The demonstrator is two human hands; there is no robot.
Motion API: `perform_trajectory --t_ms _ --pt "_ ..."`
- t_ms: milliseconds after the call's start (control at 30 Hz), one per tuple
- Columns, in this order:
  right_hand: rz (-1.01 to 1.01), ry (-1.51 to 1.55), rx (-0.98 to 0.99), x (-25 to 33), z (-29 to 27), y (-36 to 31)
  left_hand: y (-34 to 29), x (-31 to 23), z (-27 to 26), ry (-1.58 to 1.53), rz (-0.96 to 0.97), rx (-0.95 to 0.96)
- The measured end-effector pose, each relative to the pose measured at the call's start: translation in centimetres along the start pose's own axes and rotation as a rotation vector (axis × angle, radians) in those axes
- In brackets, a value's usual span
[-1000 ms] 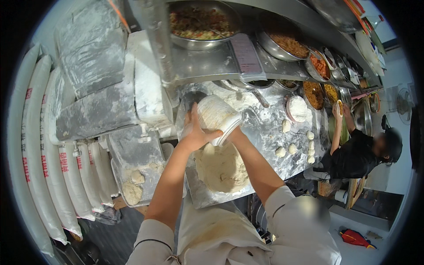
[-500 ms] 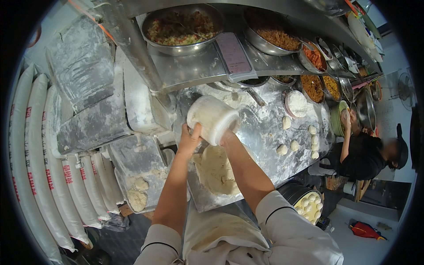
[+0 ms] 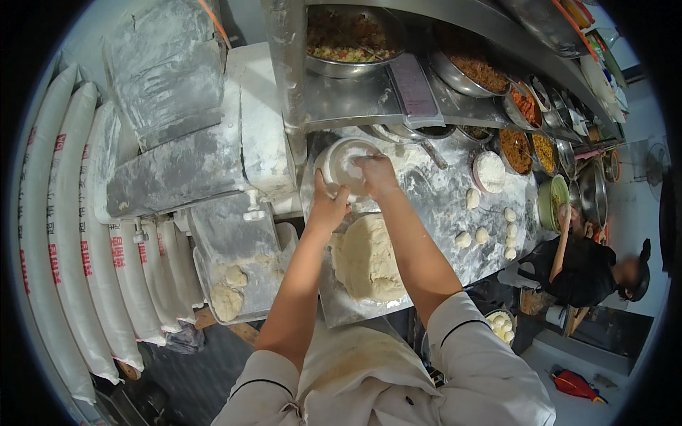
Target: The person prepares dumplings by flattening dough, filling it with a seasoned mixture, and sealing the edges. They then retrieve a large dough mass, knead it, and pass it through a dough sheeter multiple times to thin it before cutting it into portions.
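Observation:
A round white tub [image 3: 334, 162], dusted with flour, is tipped with its mouth toward me over the back of the floured worktop. My left hand [image 3: 330, 206] grips its near left side, fingers round the wall. Inside the mouth is my right hand [image 3: 378, 177], its fingertips at the inner wall by some white residue; their exact pose is blurred. Below the tub, between my forearms, a large pale slab of dough [image 3: 368, 259] lies on the near part of the steel worktop [image 3: 426, 263].
Several dough balls [image 3: 482, 235] and a bowl of flour [image 3: 489, 172] are to the right. Bowls of fillings [image 3: 469, 71] line the steel shelf [image 3: 341, 99] above. A floured machine [image 3: 185, 167] and stacked white sacks [image 3: 67, 234] stand left. A co-worker [image 3: 579, 270] works at far right.
The tub has turned from lying sideways to showing its open mouth toward me. My right hand has moved up inside it. The dough shows more fully, and the view has shifted left.

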State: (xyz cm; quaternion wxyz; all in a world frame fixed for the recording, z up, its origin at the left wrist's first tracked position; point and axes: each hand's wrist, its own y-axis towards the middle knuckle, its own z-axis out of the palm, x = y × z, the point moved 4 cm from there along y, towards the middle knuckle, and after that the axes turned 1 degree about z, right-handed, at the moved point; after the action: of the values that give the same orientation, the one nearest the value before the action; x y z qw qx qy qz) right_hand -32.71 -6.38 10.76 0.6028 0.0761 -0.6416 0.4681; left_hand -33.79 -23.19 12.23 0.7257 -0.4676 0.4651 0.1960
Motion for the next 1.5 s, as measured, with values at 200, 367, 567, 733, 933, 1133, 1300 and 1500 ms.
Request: perform_trajectory --t_ms 200,367,567,733,933,1133,1300,1500 --pt "0.240 0.118 0.218 0.0 -5.5 -6.8 3.2 -0.1 -1.2 -0.086 -0.117 -0.051" --pt "-0.033 -1.160 0.357 -3.8 -11.2 -12.7 3.7 -1.3 -0.8 -0.087 -0.106 -0.019" --pt "-0.015 -1.076 0.366 -11.1 -16.5 -14.6 -5.2 2.6 -1.4 0.072 -0.072 0.048" --pt "-0.469 -1.335 0.367 -8.5 -14.0 -17.3 -14.3 11.9 -4.2 0.297 -0.038 -0.006" --pt "-0.661 -1.484 0.651 -6.1 -14.9 -20.7 -23.6 0.1 -2.9 0.109 -0.005 -0.022" --pt "-0.364 -1.372 0.421 3.0 -15.3 -26.0 -28.7 -31.2 -3.8 0.099 0.611 -0.251" --pt "-0.734 -1.016 0.402 4.8 -18.6 -30.3 -26.6 -46.2 -1.1 -0.081 0.581 -0.146" --pt "-0.423 -0.639 0.222 5.5 -22.4 -36.6 -22.4 -48.6 1.8 -0.253 -0.021 0.390"
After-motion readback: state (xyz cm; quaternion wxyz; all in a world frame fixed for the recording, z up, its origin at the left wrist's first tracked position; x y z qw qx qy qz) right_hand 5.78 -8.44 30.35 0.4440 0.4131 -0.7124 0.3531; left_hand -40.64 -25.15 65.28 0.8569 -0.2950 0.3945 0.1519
